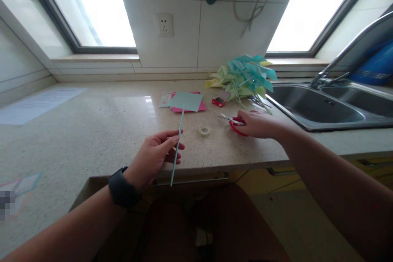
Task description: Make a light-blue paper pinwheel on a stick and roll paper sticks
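My left hand [155, 156] pinches a thin light-blue stick [178, 143] that slants from the counter's front edge up toward the paper sheets. A dark watch sits on that wrist. My right hand [257, 123] rests on the red-handled scissors [235, 122], which lie on the counter with their blades pointing left. A small roll of clear tape [204, 131] lies between the two hands. Past the stick lie a light-blue sheet on pink paper [187, 101].
A heap of teal and yellow paper pinwheels [244, 75] lies at the back beside a small red box [219, 101]. A steel sink [325, 106] with a tap fills the right. A white sheet [37, 104] lies far left. A wall socket [165, 24] is above.
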`<state>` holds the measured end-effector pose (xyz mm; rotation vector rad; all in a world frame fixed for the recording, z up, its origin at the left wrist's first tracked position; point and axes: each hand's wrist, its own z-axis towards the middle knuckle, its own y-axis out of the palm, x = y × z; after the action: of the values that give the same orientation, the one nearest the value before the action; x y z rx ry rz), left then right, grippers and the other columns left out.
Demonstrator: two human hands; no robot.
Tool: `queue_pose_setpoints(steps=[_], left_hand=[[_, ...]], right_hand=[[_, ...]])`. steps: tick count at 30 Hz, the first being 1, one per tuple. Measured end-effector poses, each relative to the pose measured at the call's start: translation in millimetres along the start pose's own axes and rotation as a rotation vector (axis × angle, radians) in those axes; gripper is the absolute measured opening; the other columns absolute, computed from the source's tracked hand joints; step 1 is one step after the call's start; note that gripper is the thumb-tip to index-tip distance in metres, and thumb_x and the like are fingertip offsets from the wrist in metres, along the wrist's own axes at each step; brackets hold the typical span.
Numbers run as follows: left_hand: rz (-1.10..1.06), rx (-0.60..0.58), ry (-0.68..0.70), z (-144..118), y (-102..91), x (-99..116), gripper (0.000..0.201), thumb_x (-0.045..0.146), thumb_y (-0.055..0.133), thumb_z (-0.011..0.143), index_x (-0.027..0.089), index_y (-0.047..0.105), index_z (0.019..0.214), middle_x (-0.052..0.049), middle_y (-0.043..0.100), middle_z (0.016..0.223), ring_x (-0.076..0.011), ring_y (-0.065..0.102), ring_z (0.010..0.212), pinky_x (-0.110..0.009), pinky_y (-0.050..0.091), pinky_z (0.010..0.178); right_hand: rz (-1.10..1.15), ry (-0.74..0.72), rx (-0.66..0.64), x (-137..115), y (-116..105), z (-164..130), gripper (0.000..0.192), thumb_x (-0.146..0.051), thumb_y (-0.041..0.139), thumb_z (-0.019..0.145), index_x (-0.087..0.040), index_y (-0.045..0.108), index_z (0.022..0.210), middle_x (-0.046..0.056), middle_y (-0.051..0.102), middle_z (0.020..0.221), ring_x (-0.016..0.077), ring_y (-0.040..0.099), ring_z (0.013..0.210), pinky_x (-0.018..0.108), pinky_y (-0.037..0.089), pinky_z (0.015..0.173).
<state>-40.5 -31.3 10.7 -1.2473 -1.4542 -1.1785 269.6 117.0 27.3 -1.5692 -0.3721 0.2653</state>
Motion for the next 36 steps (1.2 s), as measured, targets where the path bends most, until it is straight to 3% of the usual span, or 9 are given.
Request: queue_pose_setpoints(steps=[4, 13, 23, 27, 32, 36], left_hand=[[-0.024, 0.001, 0.009, 0.6, 0.8, -0.9, 0.036, 0.032, 0.07, 0.086, 0.013, 0.067, 0.117, -0.003, 0.071, 0.077, -0.0113, 0.062, 0.055, -0.027, 0.056, 0.056], [-0.085, -0.032, 0.073, 2.4, -1.2, -6.0, 0.038, 0.034, 0.072, 0.086, 0.014, 0.068, 0.118, -0.003, 0.072, 0.076, -0.0116, 0.065, 0.055, -0.026, 0.057, 0.054], [-0.158, -0.059, 0.178, -2.6, 2.8, -10.2, 0.036, 0.034, 0.074, 0.086, 0.017, 0.07, 0.117, -0.001, 0.073, 0.075, -0.0109, 0.066, 0.055, -0.023, 0.057, 0.054], [-0.163, -0.08, 0.192, -5.5, 5.0, -13.0, 0.035, 0.033, 0.073, 0.087, 0.017, 0.07, 0.118, -0.001, 0.073, 0.076, -0.011, 0.067, 0.056, -0.023, 0.057, 0.055], [-0.149, -0.103, 0.199, -6.0, 6.1, -14.5, 0.034, 0.033, 0.074, 0.088, 0.018, 0.07, 0.118, 0.0, 0.073, 0.078, -0.0109, 0.068, 0.056, -0.025, 0.058, 0.056], [-0.135, -0.109, 0.203, -5.4, 8.1, -15.4, 0.035, 0.033, 0.076, 0.086, 0.018, 0.069, 0.116, 0.001, 0.073, 0.078, -0.0111, 0.069, 0.056, -0.025, 0.059, 0.056]], right_hand=[[0.04, 0.021, 0.075, -2.2, 10.7, 2.4, 0.041, -0.061, 0.051, 0.088, -0.022, 0.065, 0.089, 0.009, 0.069, 0.078, 0.0212, 0.058, 0.064, 0.031, 0.032, 0.055], [0.159, 0.08, 0.209, -13.3, 24.2, 10.9, 0.037, -0.054, 0.06, 0.087, -0.019, 0.071, 0.077, 0.011, 0.072, 0.074, 0.0223, 0.062, 0.065, 0.032, 0.035, 0.057], [0.293, 0.044, 0.307, -18.9, 28.1, 6.0, 0.027, -0.045, 0.069, 0.083, -0.02, 0.074, 0.091, 0.011, 0.073, 0.087, 0.0254, 0.065, 0.08, 0.033, 0.041, 0.065], [0.409, 0.036, 0.291, -20.9, 30.8, 7.7, 0.021, -0.036, 0.071, 0.082, -0.023, 0.074, 0.097, 0.007, 0.074, 0.089, 0.022, 0.066, 0.078, 0.031, 0.044, 0.064], [0.553, 0.034, 0.258, -20.2, 27.9, 10.3, 0.015, -0.029, 0.073, 0.078, -0.024, 0.077, 0.092, 0.006, 0.075, 0.085, 0.0209, 0.065, 0.073, 0.032, 0.045, 0.063], [0.664, 0.071, 0.329, -34.2, 18.5, 0.4, 0.016, -0.031, 0.072, 0.078, -0.02, 0.078, 0.088, 0.01, 0.073, 0.079, 0.0229, 0.061, 0.069, 0.036, 0.043, 0.063]])
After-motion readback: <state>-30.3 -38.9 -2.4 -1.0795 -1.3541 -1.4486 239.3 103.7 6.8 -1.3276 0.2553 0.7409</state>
